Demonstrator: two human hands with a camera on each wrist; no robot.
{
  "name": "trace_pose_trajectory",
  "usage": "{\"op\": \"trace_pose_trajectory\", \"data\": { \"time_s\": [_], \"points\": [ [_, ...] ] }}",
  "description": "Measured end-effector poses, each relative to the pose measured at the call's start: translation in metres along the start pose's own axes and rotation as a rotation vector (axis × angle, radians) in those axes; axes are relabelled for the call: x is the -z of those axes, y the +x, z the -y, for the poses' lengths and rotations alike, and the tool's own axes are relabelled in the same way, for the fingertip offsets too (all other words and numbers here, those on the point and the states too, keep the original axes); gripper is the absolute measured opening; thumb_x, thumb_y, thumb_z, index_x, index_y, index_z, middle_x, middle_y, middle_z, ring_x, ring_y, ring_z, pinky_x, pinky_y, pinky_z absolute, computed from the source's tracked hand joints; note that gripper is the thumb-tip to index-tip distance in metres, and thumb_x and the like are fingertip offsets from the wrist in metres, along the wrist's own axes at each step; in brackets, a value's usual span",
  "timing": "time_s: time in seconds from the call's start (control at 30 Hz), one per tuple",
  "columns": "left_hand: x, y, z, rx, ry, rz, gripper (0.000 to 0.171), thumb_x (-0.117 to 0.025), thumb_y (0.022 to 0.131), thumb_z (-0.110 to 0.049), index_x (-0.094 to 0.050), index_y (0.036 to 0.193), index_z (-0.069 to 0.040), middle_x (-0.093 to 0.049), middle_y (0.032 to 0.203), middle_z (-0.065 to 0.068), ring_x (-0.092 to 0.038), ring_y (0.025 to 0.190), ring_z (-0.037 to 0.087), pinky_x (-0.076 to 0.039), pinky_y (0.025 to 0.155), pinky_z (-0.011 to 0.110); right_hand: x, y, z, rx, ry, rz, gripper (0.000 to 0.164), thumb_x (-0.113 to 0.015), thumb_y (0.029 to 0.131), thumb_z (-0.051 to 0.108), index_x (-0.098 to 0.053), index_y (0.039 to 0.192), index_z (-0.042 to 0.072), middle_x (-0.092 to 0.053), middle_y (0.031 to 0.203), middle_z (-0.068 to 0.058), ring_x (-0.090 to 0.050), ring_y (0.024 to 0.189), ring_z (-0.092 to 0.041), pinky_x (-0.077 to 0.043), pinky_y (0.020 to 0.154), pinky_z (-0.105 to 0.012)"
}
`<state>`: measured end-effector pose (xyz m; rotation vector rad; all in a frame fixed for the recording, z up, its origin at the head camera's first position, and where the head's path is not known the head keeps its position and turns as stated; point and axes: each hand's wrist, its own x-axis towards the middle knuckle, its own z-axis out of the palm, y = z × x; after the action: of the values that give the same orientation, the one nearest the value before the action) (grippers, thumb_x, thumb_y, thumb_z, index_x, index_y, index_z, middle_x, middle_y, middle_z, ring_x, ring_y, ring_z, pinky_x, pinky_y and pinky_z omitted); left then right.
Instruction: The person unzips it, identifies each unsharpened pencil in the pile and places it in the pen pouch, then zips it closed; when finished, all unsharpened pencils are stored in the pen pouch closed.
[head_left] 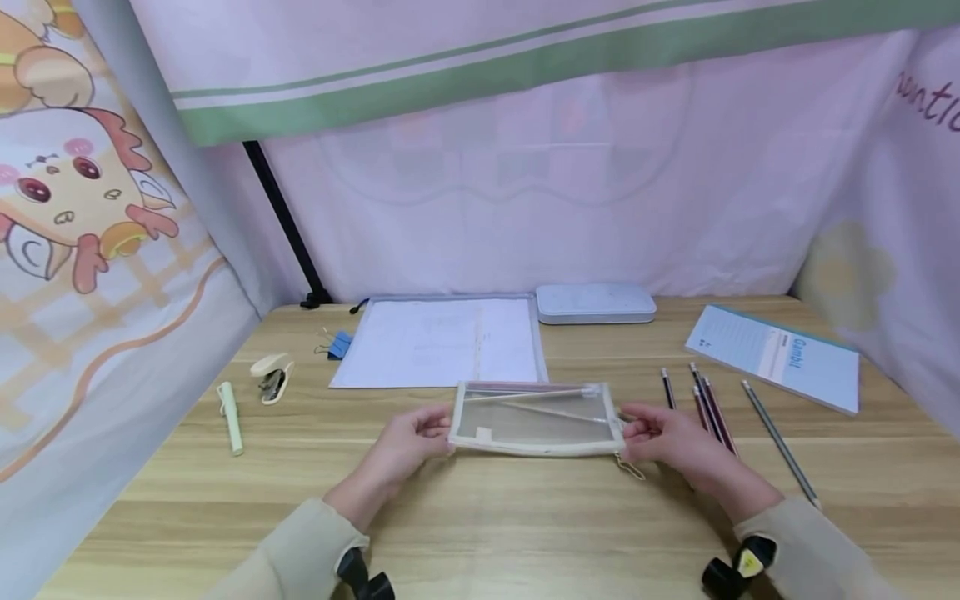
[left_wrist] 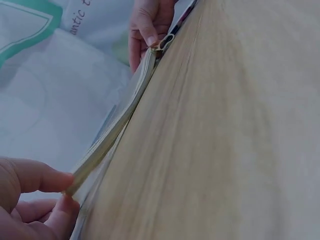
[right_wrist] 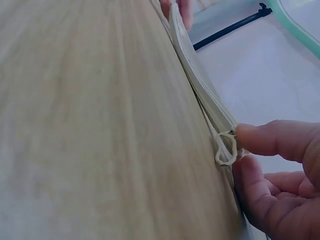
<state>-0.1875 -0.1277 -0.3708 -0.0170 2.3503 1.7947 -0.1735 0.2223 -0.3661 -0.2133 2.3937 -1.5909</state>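
Observation:
A see-through pencil case [head_left: 536, 425] with pale edging is held between both hands over the middle of the wooden table. Thin stick-like items show through its clear face. My left hand [head_left: 408, 442] pinches its left end between thumb and finger, as the left wrist view shows at the pale zippered edge [left_wrist: 107, 137]. At the opposite end my right hand [head_left: 675, 442] pinches the corner beside the zipper. A small cord loop [right_wrist: 226, 149] hangs from the zipper there, close to the right thumb and fingertip.
Several pencils [head_left: 708, 408] and a longer grey pencil [head_left: 780, 442] lie at right, below a blue notebook [head_left: 776, 358]. Behind the case are a white paper folder [head_left: 442, 342] and a pale box [head_left: 595, 303]. Leftward lie a blue binder clip [head_left: 340, 345], a stapler [head_left: 273, 377] and a green pen [head_left: 231, 418].

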Motion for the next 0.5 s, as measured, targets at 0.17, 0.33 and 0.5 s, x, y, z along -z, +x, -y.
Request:
{"op": "trace_pose_trajectory", "data": {
  "time_s": [0.17, 0.33, 0.5],
  "points": [
    [-0.0001, 0.0041, 0.0000, 0.023, 0.066, 0.046, 0.060, -0.066, 0.069, 0.012, -0.054, 0.126, 0.000, -0.059, 0.103, 0.011, -0.056, 0.089, 0.017, -0.051, 0.077, 0.026, 0.0023, 0.0030, -0.0015, -0.011, -0.048, 0.034, 0.078, -0.073, 0.072, 0.004, -0.032, 0.137, -0.011, -0.056, 0.098, -0.013, -0.051, 0.088, -0.019, -0.047, 0.072, -0.022],
    [-0.0004, 0.0047, -0.0055, 0.028, 0.129, 0.080, 0.064, -0.067, 0.066, 0.013, -0.054, 0.127, 0.000, -0.059, 0.099, 0.009, -0.053, 0.085, 0.017, -0.048, 0.071, 0.025, 0.0061, 0.0056, 0.0016, 0.017, -0.104, 0.086, 0.077, -0.072, 0.072, 0.002, -0.033, 0.137, -0.010, -0.055, 0.093, -0.013, -0.051, 0.083, -0.020, -0.047, 0.066, -0.022],
    [-0.0026, 0.0041, -0.0071, 0.014, 0.135, 0.076, 0.064, -0.067, 0.065, 0.016, -0.054, 0.126, 0.003, -0.059, 0.096, 0.010, -0.052, 0.082, 0.017, -0.048, 0.068, 0.024, 0.0075, 0.0061, 0.0041, 0.028, -0.110, 0.110, 0.077, -0.072, 0.072, 0.002, -0.033, 0.138, -0.009, -0.055, 0.092, -0.012, -0.050, 0.081, -0.019, -0.046, 0.064, -0.022]
  ]
}}
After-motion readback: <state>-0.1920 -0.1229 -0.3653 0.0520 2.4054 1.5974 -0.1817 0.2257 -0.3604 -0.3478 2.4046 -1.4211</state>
